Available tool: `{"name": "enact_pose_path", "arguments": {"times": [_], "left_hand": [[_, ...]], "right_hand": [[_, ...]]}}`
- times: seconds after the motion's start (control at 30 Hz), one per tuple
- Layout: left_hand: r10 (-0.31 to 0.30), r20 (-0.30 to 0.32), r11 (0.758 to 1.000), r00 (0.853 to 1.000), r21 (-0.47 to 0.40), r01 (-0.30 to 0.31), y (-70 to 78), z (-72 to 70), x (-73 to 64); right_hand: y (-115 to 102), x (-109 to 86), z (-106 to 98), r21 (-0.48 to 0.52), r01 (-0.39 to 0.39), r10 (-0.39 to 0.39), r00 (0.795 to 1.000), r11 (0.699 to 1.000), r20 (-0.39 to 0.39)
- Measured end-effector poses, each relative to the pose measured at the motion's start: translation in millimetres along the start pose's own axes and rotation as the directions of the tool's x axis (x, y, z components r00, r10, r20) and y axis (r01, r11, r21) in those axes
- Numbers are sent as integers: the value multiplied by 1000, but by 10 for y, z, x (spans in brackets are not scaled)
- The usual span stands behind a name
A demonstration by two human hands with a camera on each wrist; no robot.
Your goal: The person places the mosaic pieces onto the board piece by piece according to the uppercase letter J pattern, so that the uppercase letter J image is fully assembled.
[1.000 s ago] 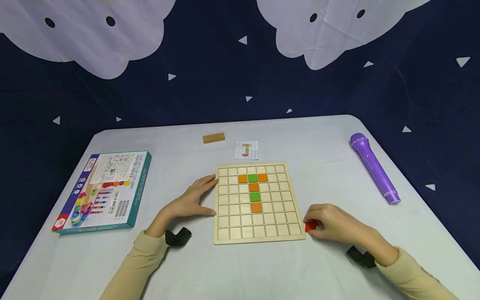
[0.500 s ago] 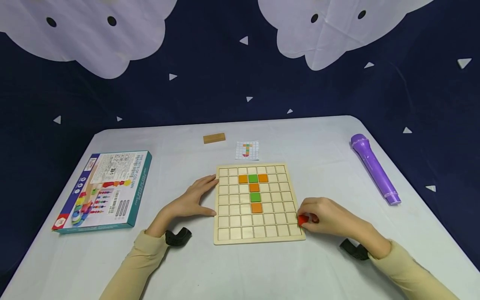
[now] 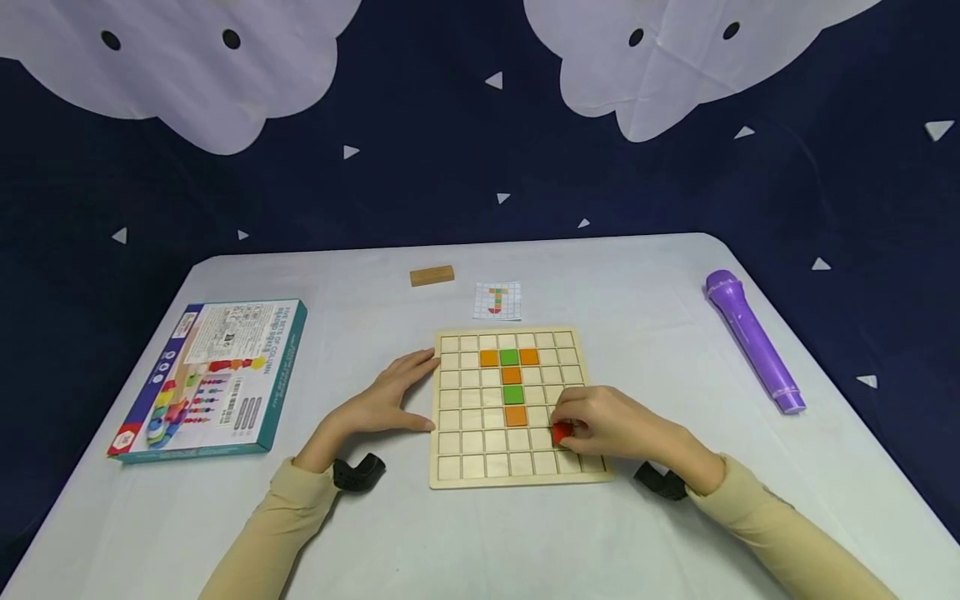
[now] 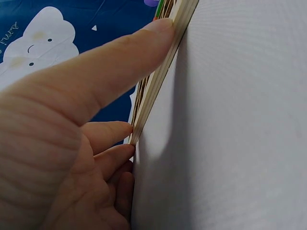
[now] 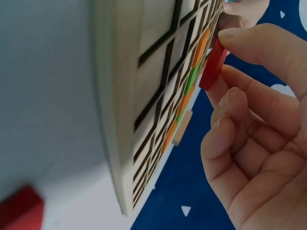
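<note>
In the head view a wooden grid board (image 3: 472, 442) lies mid-table with orange tiles (image 3: 515, 416) and green tiles (image 3: 512, 395) set in a T-like pattern. My left hand (image 3: 382, 402) rests against its left edge, fingers spread; the left wrist view shows the thumb (image 4: 134, 55) and fingertips touching the board's side. Over the lower right squares, my right hand (image 3: 611, 423) pinches a red tile (image 3: 561, 433) between thumb and index finger. Seen from the right wrist, this red tile (image 5: 214, 65) stands tilted above the board, its other fingers curled behind it.
Behind the board lies a pattern card (image 3: 497, 301), with a small wooden block (image 3: 432, 276) to its left. A toy box (image 3: 213, 375) sits at left, a purple tube (image 3: 753, 342) at right. A blurred red piece (image 5: 21, 211) lies near the board in the right wrist view.
My right hand has carried the red tile leftward from beside the board's right edge to above its lower right squares. The left hand has stayed at the left edge.
</note>
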State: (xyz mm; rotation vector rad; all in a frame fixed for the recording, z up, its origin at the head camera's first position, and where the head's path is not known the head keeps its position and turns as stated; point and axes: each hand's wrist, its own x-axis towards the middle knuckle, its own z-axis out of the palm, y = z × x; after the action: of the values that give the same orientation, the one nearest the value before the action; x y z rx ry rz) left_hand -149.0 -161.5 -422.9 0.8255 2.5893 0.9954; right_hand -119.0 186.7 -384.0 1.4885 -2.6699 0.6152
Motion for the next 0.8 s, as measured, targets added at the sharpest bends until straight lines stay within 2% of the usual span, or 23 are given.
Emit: {"name": "enact_pose_path", "arguments": {"times": [0.2, 0.43, 0.8], "left_hand": [[5, 1, 1000, 1000, -5, -5, 13, -9, -1], [5, 3, 1000, 1000, 2, -5, 26, -16, 2], [-4, 6, 1000, 1000, -1, 4, 28, -19, -2]], "right_hand": [[-55, 132, 43, -4, 10, -10, 1000, 1000, 29], [-91, 258, 113, -39, 58, -57, 998, 998, 29], [-144, 348, 166, -66, 73, -69, 995, 995, 70]]}}
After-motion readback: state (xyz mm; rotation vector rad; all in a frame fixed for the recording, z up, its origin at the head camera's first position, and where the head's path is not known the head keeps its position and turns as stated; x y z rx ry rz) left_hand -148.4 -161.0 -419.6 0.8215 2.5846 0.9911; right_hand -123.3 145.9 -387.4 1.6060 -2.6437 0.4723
